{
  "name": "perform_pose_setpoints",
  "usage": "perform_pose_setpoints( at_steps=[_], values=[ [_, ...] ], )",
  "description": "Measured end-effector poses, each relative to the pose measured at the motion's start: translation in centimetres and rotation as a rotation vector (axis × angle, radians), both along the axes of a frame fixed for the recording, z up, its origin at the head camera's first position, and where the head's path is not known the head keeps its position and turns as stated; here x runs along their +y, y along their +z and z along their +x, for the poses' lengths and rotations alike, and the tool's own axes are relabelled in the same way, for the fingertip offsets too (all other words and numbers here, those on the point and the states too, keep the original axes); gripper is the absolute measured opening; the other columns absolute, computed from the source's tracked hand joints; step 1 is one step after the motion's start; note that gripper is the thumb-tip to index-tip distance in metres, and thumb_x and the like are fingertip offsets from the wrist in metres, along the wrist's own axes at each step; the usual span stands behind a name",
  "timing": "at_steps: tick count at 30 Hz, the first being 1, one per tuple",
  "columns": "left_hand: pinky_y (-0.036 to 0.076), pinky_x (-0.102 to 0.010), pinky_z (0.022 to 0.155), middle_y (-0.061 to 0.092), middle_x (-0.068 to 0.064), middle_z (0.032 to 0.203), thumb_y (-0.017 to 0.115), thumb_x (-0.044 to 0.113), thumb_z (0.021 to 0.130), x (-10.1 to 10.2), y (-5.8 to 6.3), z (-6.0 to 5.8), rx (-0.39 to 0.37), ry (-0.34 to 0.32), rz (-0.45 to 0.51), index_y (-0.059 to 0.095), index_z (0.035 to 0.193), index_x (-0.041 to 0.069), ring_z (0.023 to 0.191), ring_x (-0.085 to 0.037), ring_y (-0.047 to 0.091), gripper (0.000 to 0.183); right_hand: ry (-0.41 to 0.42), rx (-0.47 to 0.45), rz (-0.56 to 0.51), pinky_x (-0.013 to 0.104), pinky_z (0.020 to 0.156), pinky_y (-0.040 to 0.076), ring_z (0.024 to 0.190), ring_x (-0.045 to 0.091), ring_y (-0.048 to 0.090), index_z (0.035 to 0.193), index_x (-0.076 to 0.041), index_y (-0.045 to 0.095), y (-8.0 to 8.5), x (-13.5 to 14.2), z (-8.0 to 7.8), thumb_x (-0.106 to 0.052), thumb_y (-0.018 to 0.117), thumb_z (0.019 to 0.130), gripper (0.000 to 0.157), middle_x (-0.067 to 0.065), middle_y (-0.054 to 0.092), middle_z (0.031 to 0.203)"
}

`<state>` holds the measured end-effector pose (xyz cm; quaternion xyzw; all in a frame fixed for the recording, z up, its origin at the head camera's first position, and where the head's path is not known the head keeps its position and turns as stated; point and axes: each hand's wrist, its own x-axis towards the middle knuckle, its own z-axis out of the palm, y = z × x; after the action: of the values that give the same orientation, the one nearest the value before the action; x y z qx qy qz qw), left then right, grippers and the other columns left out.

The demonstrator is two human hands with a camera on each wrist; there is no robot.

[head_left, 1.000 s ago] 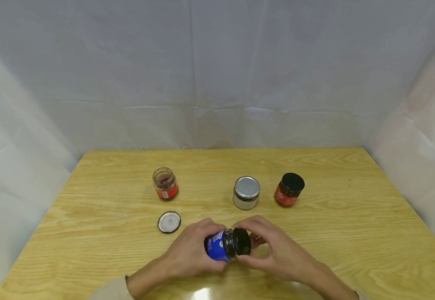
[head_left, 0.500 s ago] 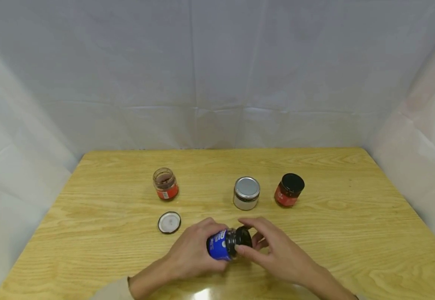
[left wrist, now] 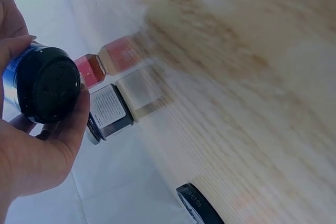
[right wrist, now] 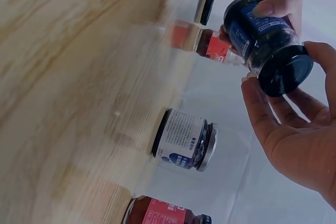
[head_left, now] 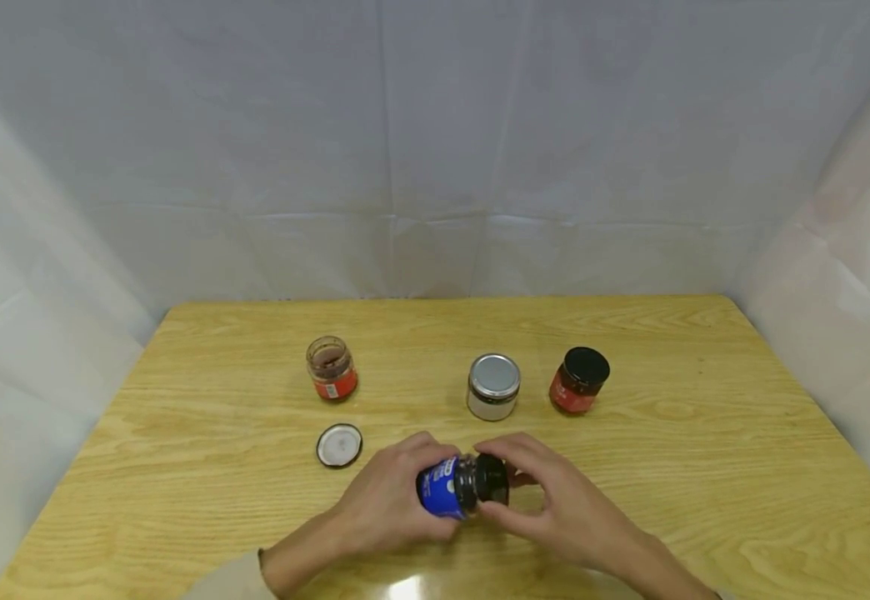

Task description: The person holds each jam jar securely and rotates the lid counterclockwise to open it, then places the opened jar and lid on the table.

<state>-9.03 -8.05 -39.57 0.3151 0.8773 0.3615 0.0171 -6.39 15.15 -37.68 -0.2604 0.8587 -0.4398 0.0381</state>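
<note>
A glass jar with a blue label (head_left: 438, 492) lies tilted on its side above the table's front, its mouth end toward the right. My left hand (head_left: 382, 504) grips it round the labelled body. Its black lid (head_left: 492, 480) sits on the mouth; my right hand (head_left: 570, 504) holds this lid by its edge, thumb on the near side and fingers on the far side. In the right wrist view the lid (right wrist: 287, 71) is against the jar's neck, with fingertips at its rim. The left wrist view shows the jar's dark round base (left wrist: 50, 85).
Behind the hands stand a silver-lidded jar with a pale label (head_left: 492, 387) and a black-lidded jar with a red label (head_left: 577, 381). At the left is a lidless red-labelled jar (head_left: 332, 369), and before it a loose lid (head_left: 339, 445) lies inside up. White cloth (head_left: 435, 167) surrounds the wooden table (head_left: 705, 467).
My right fingers have let the lid's rim slip and taken a fresh grip round it. The jar and both hands have shifted slightly to the right; the other jars stay put.
</note>
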Motion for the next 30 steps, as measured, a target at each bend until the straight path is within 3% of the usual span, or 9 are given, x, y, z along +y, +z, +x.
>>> perform_pose_setpoints(
  at_steps=[6, 10, 14, 19, 30],
  values=[
    [0.047, -0.021, 0.067, 0.056, 0.012, 0.093, 0.083, 0.031, 0.061, -0.04, -0.05, 0.01, -0.004, -0.007, -0.006, 0.066, 0.112, 0.019, 0.078, -0.004, 0.054, 0.055, 0.038, 0.034, 0.008, 0.03, 0.086, 0.049, 0.108, 0.01, 0.055, 0.131, -0.031, 0.053, 0.15, 0.2, -0.02, -0.04, 0.068, 0.087, 0.047, -0.012, 0.052, 0.126],
    [0.047, -0.02, 0.066, 0.057, 0.011, 0.094, 0.082, 0.032, 0.061, 0.0, -0.12, 0.08, -0.011, 0.0, -0.01, 0.066, 0.113, 0.018, 0.078, -0.004, 0.054, 0.056, -0.054, -0.079, 0.102, 0.031, 0.085, 0.049, 0.101, 0.007, 0.055, 0.138, -0.033, 0.044, 0.43, 0.21, 0.19, -0.054, 0.062, 0.086, 0.059, -0.011, 0.05, 0.129],
    [0.047, -0.02, 0.067, 0.056, 0.011, 0.095, 0.082, 0.031, 0.061, 0.13, -0.08, 0.15, -0.015, 0.0, -0.013, 0.066, 0.114, 0.017, 0.079, -0.004, 0.054, 0.057, -0.116, -0.166, 0.133, 0.029, 0.079, 0.05, 0.089, 0.007, 0.056, 0.137, -0.024, 0.047, 0.61, -0.07, 0.29, -0.059, 0.059, 0.086, 0.063, -0.008, 0.054, 0.119],
    [0.047, -0.02, 0.067, 0.056, 0.011, 0.094, 0.082, 0.031, 0.061, 0.22, -0.06, 0.23, 0.0, 0.001, -0.02, 0.066, 0.113, 0.017, 0.078, -0.003, 0.054, 0.057, -0.09, -0.125, 0.099, 0.025, 0.074, 0.051, 0.084, 0.007, 0.056, 0.13, -0.016, 0.055, 0.65, -0.32, 0.27, -0.054, 0.062, 0.086, 0.059, -0.006, 0.057, 0.11],
    [0.046, -0.019, 0.065, 0.055, 0.012, 0.092, 0.082, 0.032, 0.06, 0.22, -0.15, 0.3, 0.028, -0.006, -0.03, 0.067, 0.112, 0.018, 0.075, -0.002, 0.053, 0.055, 0.005, -0.037, 0.054, 0.027, 0.084, 0.05, 0.099, 0.006, 0.057, 0.13, -0.029, 0.053, 0.03, 0.39, 0.0, -0.045, 0.07, 0.083, 0.052, -0.015, 0.053, 0.122]
  ],
)
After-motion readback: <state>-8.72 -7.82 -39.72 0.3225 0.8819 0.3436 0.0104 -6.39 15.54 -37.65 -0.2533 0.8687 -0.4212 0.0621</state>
